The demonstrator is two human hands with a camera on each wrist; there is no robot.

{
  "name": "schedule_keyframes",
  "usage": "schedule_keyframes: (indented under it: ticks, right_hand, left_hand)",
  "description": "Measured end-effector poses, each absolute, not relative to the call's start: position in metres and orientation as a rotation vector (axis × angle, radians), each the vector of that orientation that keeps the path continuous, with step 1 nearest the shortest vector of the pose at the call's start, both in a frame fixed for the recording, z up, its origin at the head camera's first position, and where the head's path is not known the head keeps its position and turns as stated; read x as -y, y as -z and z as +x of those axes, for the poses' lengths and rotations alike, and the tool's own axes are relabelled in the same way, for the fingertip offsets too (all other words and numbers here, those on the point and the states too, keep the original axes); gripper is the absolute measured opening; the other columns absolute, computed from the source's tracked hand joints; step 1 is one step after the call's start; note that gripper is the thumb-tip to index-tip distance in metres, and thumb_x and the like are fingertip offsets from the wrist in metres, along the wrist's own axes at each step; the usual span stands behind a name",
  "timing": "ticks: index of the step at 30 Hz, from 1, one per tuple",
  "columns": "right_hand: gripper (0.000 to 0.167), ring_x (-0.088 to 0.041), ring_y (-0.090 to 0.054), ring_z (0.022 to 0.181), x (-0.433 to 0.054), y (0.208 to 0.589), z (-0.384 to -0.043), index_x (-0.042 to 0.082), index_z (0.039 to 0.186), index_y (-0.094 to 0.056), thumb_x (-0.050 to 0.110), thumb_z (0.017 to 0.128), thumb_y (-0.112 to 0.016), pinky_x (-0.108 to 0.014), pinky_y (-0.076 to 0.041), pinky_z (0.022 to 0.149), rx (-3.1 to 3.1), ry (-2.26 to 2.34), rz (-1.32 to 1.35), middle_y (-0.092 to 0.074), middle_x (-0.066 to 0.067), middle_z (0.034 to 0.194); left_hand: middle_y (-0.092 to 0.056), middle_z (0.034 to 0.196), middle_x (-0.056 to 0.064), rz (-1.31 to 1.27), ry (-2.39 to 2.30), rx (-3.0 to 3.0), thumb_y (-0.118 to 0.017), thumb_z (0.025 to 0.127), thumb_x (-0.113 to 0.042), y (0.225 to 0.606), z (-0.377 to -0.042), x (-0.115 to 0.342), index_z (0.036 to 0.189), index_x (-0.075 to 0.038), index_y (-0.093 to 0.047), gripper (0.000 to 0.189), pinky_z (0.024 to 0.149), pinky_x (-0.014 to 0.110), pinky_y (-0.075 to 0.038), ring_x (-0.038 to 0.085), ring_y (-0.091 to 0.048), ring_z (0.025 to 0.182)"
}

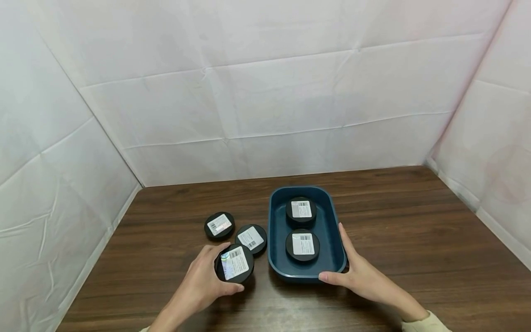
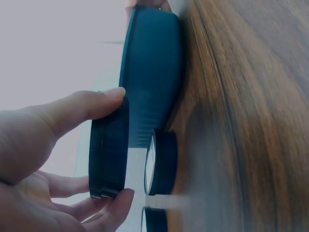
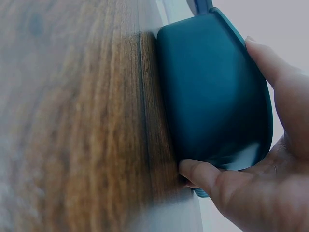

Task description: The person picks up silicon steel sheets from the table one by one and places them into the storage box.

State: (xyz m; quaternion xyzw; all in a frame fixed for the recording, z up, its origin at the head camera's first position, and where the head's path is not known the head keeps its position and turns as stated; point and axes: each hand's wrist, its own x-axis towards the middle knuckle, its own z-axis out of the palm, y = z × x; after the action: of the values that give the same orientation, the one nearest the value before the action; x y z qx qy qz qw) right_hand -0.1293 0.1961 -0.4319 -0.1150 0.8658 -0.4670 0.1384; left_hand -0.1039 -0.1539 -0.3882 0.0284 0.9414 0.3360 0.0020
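My left hand [image 1: 206, 272] holds a black round container [image 1: 234, 263] with a white label on top, pinching it by its side between thumb and fingers. In the left wrist view this container [image 2: 110, 150] is raised off the table. Close beyond it, two more labelled black round containers, one nearer [image 1: 251, 240] and one farther [image 1: 219, 226], lie on the table. My right hand [image 1: 358, 274] grips the near right corner of a dark blue tray [image 1: 279, 269], thumb at the near rim and fingers along the right side. Inside the tray sit two similar containers, a far one [image 1: 301, 211] and a near one [image 1: 303, 246].
The tray stands on a brown wooden table [image 1: 398, 221], right of the loose containers. White cloth walls [image 1: 282, 97] enclose the table at the back and on both sides.
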Motion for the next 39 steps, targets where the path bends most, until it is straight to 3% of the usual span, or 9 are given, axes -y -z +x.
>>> schedule_keyframes:
  ticks: [39]
  right_hand:
    - [0.122,-0.043,-0.039,0.140,-0.196,0.431,-0.129,0.031,0.157,0.024,0.039,0.088,-0.076,-0.063,-0.039,0.108,-2.520,1.333,-0.323,0.001,-0.023,0.168]
  left_hand:
    - [-0.058,0.127,0.008,0.265,-1.121,-2.866,-0.099,0.056,-0.029,0.369,-0.112,0.123,0.141,-0.014,-0.058,0.096,0.094,0.049,-0.050,0.029,-0.058,0.110]
